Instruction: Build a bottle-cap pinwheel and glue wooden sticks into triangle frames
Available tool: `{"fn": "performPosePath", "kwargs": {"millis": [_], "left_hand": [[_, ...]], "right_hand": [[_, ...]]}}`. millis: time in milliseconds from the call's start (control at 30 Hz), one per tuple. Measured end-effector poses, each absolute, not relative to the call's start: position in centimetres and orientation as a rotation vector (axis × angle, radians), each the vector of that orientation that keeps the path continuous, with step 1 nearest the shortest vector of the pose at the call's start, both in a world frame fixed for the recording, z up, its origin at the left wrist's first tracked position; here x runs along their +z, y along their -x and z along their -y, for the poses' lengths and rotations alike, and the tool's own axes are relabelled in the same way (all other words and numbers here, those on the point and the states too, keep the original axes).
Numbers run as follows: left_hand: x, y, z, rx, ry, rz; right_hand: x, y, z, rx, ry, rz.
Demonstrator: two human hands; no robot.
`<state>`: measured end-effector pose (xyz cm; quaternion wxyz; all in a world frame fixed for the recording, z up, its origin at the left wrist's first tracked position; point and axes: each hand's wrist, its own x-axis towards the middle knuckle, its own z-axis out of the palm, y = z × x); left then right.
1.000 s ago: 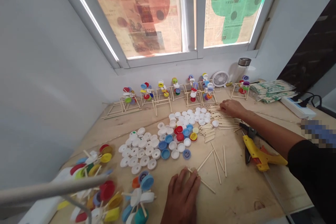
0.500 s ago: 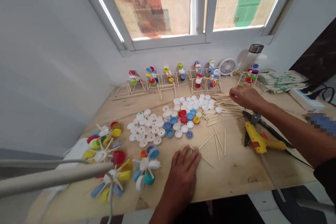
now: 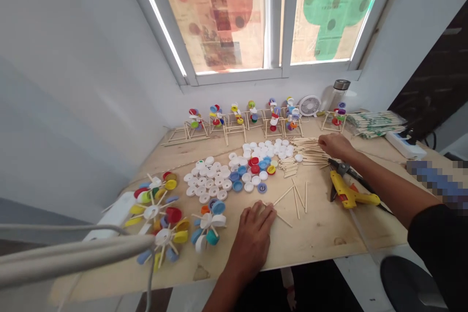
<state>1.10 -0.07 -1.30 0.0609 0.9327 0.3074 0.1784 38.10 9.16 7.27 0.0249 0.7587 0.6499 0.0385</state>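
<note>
My left hand (image 3: pixel 254 234) lies on the wooden table, fingers stretched forward and slightly apart. Its fingertips rest at the ends of thin wooden sticks (image 3: pixel 284 195), which lie at angles beside it. Over the right part of a pile of long wooden sticks (image 3: pixel 310 150), my right hand (image 3: pixel 336 146) has its fingers curled together; what they hold, if anything, is hidden. A yellow glue gun (image 3: pixel 349 195) and dark-handled pliers (image 3: pixel 342 166) lie below my right forearm. Bottle caps (image 3: pixel 208 180), mostly white, are spread beyond my left hand, near shorter sticks (image 3: pixel 288 165).
Wheels of sticks and coloured caps (image 3: pixel 163 236) lie at the left, near a pale cable (image 3: pixel 109 253) crossing the foreground. Stick stands with cap wheels (image 3: pixel 236 122) line the wall. Further right are a small fan (image 3: pixel 310 106), bottle (image 3: pixel 338 95), bagged sticks (image 3: pixel 376 123) and power strip (image 3: pixel 404 145).
The view has tilted up and shifted, showing more of the window. My right hand stays by the stick pile, slightly lower against it. My left hand stays in place.
</note>
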Motion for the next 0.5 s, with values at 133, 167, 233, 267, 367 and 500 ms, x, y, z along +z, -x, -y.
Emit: {"fn": "performPosePath", "kwargs": {"millis": [133,167,233,267,367,500], "left_hand": [[-1.4,-1.1,0.1,0.555,-2.842,-0.949],[-1.4,-1.1,0.1,0.559,-2.842,-0.950],[-1.5,-1.0,0.1,0.560,-2.832,-0.946],[-1.5,-1.0,0.1,0.559,-2.826,-0.944],[-1.4,-1.0,0.0,0.574,-2.820,-0.941],[-1.3,-1.0,0.1,0.650,-2.848,-0.930]], "right_hand": [[7.2,-38.3,-8.9,-0.004,-2.480,-2.016],[7.3,-38.4,-8.8,-0.034,-2.520,-2.032],[7.7,-38.8,-8.6,-0.098,-2.612,-2.075],[8.0,-38.9,-8.4,-0.137,-2.661,-2.103],[8.7,-38.9,-7.6,-0.326,-2.786,-2.224],[9.6,-37.3,-5.8,-0.724,-2.818,-2.416]]}}
